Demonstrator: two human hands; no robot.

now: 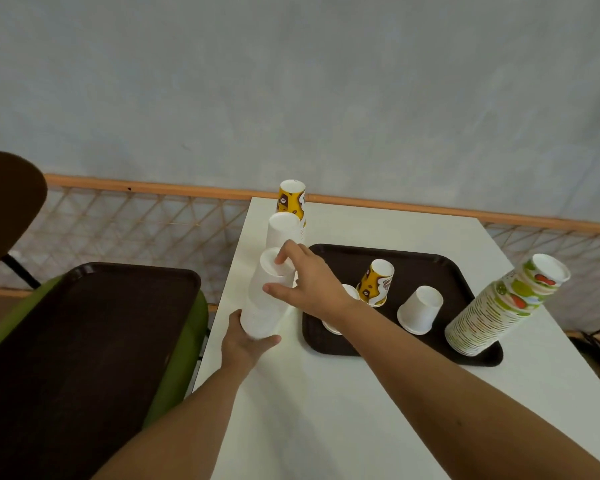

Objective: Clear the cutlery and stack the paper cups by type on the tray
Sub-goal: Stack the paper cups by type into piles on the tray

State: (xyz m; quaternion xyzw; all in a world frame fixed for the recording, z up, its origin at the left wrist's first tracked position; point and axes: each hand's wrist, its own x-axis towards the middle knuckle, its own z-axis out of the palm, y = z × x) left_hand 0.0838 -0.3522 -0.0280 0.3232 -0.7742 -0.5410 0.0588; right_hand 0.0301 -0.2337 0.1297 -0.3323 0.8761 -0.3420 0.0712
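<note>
Setting: a white surface (326, 393) stands against a pale wall (291, 81), with an orange wooden rail (153, 187) and lattice running below the wall.
Task's thing: the white cup stack (265, 306) is at the left edge of the surface, left of the tray (440, 268). The cups are upside down, smooth, tapered plain paper.
Axis: its long axis runs from the near base up and away, leaning slightly. Whether the base touches the surface cannot be told.
Hands: the left hand (246, 344) wraps the base from the near side. The right hand (309, 282) reaches across from the right and pinches the top cup, fingers over the end and thumb on the wall.
Key relation: both hands are on the stack, the left low and the right high. The tray lies just to their right, so the next carry is probably a short move rightward.
On the tray: one yellow printed cup (374, 284), one white cup (420, 310) and a half-hidden white cup (353, 292), all upside down.
Tray's near right corner: a tall fruit-print stack (499, 306), leaning right.
Far left: a second white stack (283, 230) and a yellow stack (291, 200).
Cutlery: none visible.
Off the surface: a spare dark tray (84, 341) on a green chair (181, 368) at the left.
</note>
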